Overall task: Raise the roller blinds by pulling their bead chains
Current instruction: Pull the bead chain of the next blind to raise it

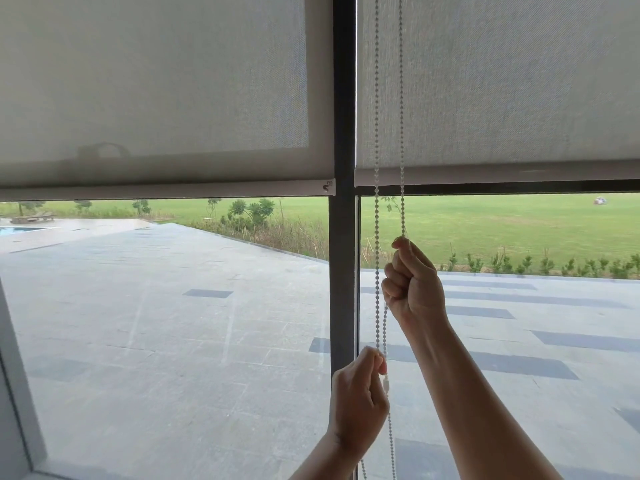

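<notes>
Two grey roller blinds hang over a large window. The left blind (156, 81) ends at a bottom bar (166, 192) a little lower than the bar of the right blind (502, 81). A white bead chain (376, 133) drops in two strands in front of the right blind, just right of the dark window post (343, 237). My right hand (414, 282) is fisted around the right strand, below the blind's bottom edge. Lower down, my left hand (358, 400) pinches the left strand just above a white chain connector (386, 385).
Through the glass lie a paved terrace, a lawn, shrubs and a pool corner at far left. A pale window frame edge (17, 393) slants up the lower left. The chain's lower loop runs out of view at the bottom.
</notes>
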